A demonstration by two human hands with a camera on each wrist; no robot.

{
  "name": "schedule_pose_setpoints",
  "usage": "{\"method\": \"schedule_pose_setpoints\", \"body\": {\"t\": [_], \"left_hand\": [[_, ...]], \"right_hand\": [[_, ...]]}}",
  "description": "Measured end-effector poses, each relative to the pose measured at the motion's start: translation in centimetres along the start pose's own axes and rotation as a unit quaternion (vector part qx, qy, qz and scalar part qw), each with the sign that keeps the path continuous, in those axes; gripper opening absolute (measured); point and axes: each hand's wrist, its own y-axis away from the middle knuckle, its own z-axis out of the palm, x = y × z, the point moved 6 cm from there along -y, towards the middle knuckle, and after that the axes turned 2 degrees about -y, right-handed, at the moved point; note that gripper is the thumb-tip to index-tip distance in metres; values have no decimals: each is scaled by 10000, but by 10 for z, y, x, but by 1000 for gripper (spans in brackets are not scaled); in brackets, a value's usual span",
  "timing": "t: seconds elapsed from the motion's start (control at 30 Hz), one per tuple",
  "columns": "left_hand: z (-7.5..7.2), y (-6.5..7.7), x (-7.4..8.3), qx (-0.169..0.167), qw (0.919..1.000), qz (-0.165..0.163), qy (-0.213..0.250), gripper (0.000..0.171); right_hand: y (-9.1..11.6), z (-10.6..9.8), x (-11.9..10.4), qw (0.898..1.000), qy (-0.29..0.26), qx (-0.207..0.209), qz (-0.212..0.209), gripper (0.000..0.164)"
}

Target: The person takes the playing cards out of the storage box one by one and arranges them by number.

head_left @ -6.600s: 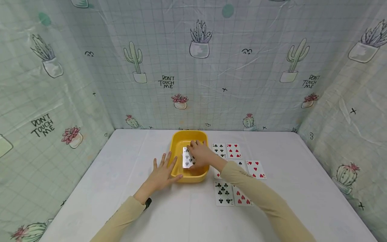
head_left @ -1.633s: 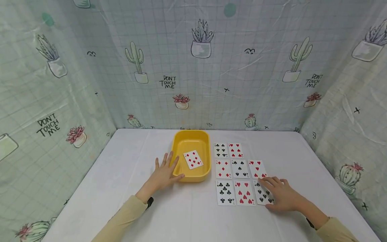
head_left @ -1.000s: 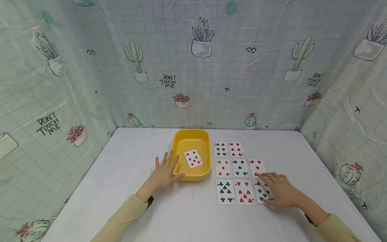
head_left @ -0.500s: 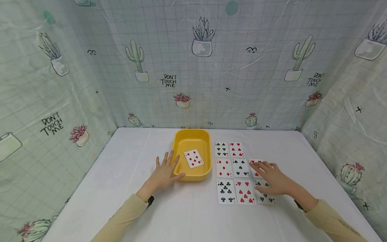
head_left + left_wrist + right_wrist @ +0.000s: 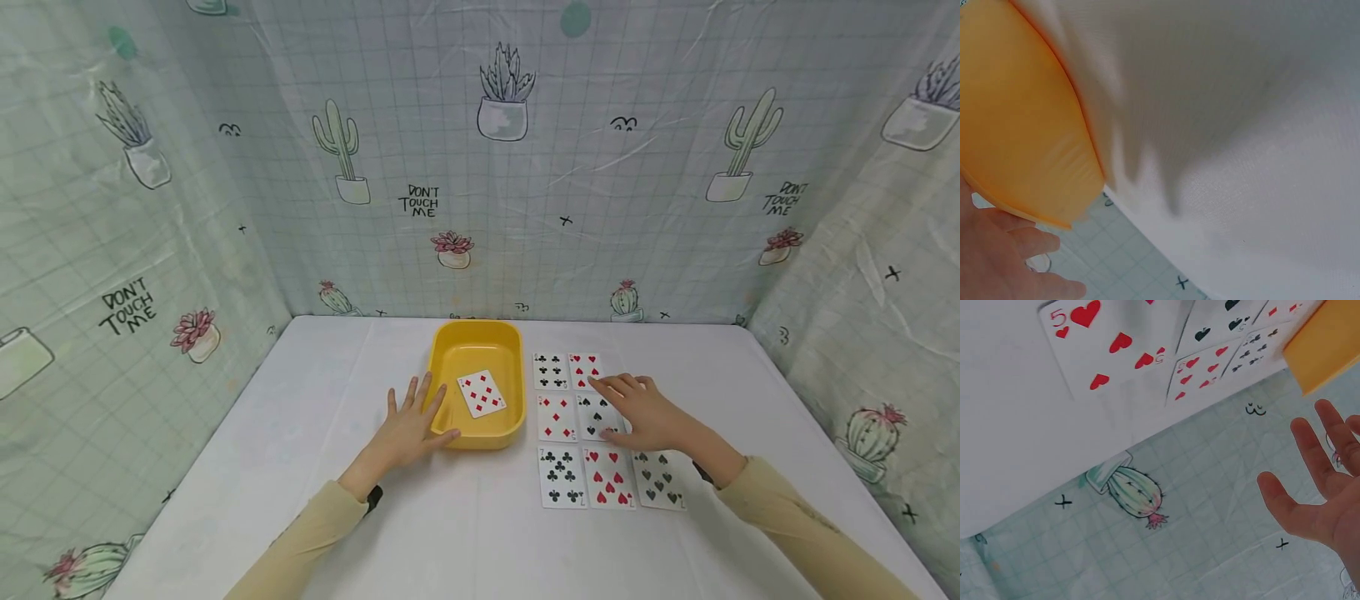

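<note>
My left hand [image 5: 407, 433] rests with spread fingers at the left rim of a yellow tray [image 5: 513, 429]. One playing card, the seven of diamonds [image 5: 482, 393], lies face up inside it. Over the face-up cards right of the tray hovers my right hand [image 5: 648, 414], fingers loosely extended and holding nothing. Its fingertips overlap the six of hearts [image 5: 583, 367] and the five of spades [image 5: 592, 412] in the head view. Beneath that hand the five of hearts [image 5: 1119, 344] is mostly hidden there, but shows in the right wrist view.
The back row also has the six of clubs [image 5: 551, 372], the middle row the five of diamonds [image 5: 557, 418]. In front lie the seven of clubs [image 5: 562, 477], seven of hearts [image 5: 609, 477] and seven of spades [image 5: 660, 483]. A cactus-print cloth [image 5: 420, 275] surrounds the white table [image 5: 337, 367].
My right hand took a spade card from the tray; the seven of spades now ends the front row. The hand then left it, moving left and away. My left hand stayed put.
</note>
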Motion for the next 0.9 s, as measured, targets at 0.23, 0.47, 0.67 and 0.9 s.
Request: {"method": "schedule_pose_setpoints", "body": {"t": [0.23,0.47,0.67,0.9], "left_hand": [[2,-1,0,40,10000,18,14,83],[-2,1,1,57,9999,37,94,83],[-3,2,2,58,9999,58,92,82],[-3,2,1,73,10000,33,7,82]], "right_hand": [[-26,0,-5,9999,-71,-89,37,76],[-50,-2,-14,9999,-129,-38,-52,72],[-68,1,-19,9999,-137,-15,-66,71],[-88,3,-29,9996,-130,139,-204,69]]}}
